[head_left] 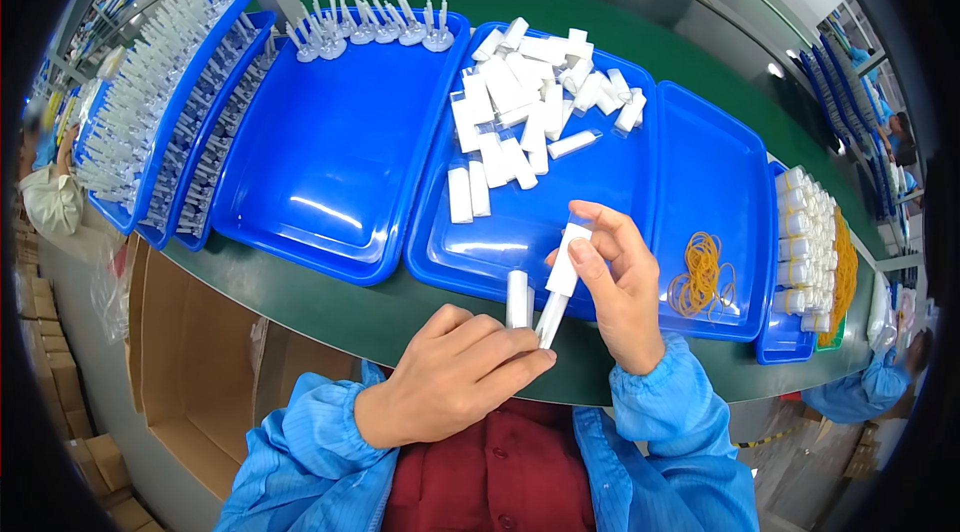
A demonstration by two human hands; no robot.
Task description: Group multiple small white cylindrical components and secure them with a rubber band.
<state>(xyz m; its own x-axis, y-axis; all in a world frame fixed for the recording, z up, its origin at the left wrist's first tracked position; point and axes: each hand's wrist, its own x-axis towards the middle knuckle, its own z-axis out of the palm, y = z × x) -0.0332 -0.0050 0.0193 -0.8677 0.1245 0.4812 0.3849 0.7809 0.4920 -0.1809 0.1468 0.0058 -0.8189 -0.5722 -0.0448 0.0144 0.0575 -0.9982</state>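
My left hand [450,377] is closed over the lower ends of two small white tube-shaped pieces [518,297] near the front edge of the dark green table [330,307]. My right hand [620,282] pinches a white cap-like piece [566,262] that sits on the upper end of one of them, thumb on its side. Just beyond my hands a blue tray [500,242] holds a loose pile of white caps [520,102].
An almost bare blue tray [330,152] with white pump pieces [370,27] along its far rim lies to the left. Stacked trays of white parts [140,102] sit far left. A right tray [715,182] holds yellow rubber bands [700,272]. Bundled white pieces [805,242] lie far right. Cardboard boxes [190,372] stand below the table.
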